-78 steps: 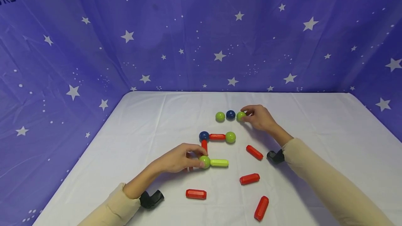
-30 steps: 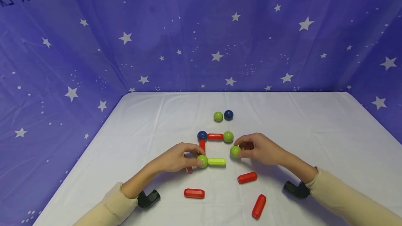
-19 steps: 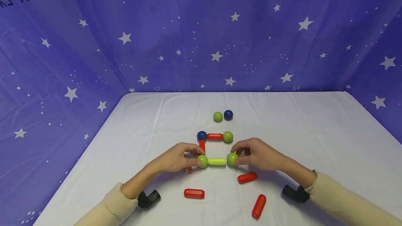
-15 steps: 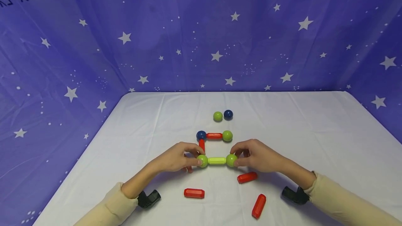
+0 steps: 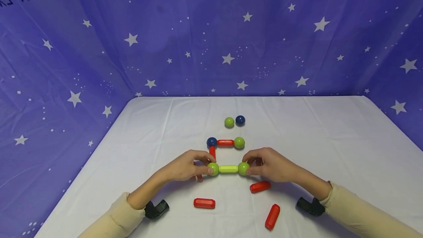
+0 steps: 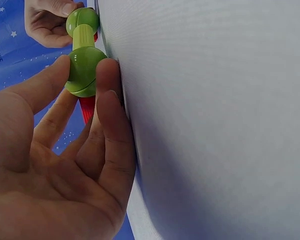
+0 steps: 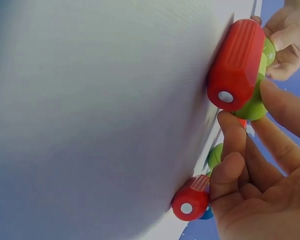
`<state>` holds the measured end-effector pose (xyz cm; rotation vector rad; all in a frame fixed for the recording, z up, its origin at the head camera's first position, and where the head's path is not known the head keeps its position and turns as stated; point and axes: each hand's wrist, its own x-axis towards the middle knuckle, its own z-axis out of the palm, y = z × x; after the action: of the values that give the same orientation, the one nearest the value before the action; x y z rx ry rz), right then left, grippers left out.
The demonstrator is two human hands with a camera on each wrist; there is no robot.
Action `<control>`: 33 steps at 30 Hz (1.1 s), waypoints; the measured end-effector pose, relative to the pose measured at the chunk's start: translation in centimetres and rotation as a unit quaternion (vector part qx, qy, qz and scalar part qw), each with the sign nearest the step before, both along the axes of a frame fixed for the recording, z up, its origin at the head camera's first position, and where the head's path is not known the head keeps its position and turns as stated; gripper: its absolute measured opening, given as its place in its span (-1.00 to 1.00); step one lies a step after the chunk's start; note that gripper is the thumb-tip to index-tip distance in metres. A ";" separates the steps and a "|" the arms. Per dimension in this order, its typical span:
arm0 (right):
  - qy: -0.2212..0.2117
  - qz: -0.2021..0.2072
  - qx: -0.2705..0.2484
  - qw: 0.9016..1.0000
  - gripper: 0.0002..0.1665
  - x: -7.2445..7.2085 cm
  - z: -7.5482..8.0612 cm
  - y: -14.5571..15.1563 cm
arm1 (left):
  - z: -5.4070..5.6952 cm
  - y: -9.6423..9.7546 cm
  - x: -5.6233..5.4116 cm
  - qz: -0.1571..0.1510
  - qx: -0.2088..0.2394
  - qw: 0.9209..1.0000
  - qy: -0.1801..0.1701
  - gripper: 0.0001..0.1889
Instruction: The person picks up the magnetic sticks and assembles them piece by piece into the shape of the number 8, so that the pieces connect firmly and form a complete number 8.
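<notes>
My left hand (image 5: 190, 165) pinches a green ball (image 5: 214, 169) between thumb and fingers. A yellow-green rod (image 5: 228, 169) runs from that ball to a second green ball (image 5: 243, 168), which my right hand (image 5: 272, 165) pinches. The rod's two ends meet the balls. Behind the left ball a red rod (image 5: 212, 152) leads back to a dark blue ball (image 5: 212, 142). From there another red rod (image 5: 226, 143) reaches a further green ball (image 5: 239, 143). In the left wrist view, the thumb and fingertips press on opposite sides of the nearer green ball (image 6: 86, 71).
A loose green ball (image 5: 229, 122) and a blue ball (image 5: 240, 121) lie at the back. Loose red rods lie in front: one (image 5: 204, 203) left, one (image 5: 260, 187) by my right hand, one (image 5: 272, 217) nearer. The right wrist view shows another red rod (image 7: 191, 197) beyond my right hand.
My right hand has taken a green ball from the back row and brought it forward to the free end of the yellow-green rod. The left hand has kept its grip.
</notes>
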<state>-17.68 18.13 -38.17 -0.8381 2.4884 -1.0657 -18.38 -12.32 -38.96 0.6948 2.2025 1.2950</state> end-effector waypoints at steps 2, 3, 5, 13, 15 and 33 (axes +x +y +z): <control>-0.002 -0.002 0.002 1.000 -0.69 0.0 0.0 0.0 | 0.0 0.0 0.0 -0.002 0.003 1.000 -0.003 -0.73; -0.004 -0.002 0.002 1.000 -0.69 0.0 0.0 0.0 | -0.1 0.0 0.0 -0.003 0.004 1.000 -0.005 -0.73; -0.004 -0.002 0.003 1.000 -0.69 0.0 -0.1 0.0 | -0.1 -0.1 0.0 -0.005 0.006 1.000 -0.008 -0.73; 0.000 -0.004 0.003 1.000 -0.69 0.0 0.0 0.0 | 0.0 -0.1 0.0 -0.006 0.006 1.000 -0.014 -0.73; 0.001 -0.005 0.004 1.000 -0.69 0.0 0.0 0.0 | 0.0 -0.1 0.0 -0.006 0.005 1.000 -0.013 -0.73; 0.072 -0.064 -0.017 0.995 -0.70 -1.0 1.1 2.8 | -0.1 -0.1 0.0 -0.006 -0.005 1.000 -0.012 -0.73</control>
<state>-18.73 20.96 -37.06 -0.8009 2.6815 -1.1293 -18.39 -12.40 -39.08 0.6828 2.1816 1.2785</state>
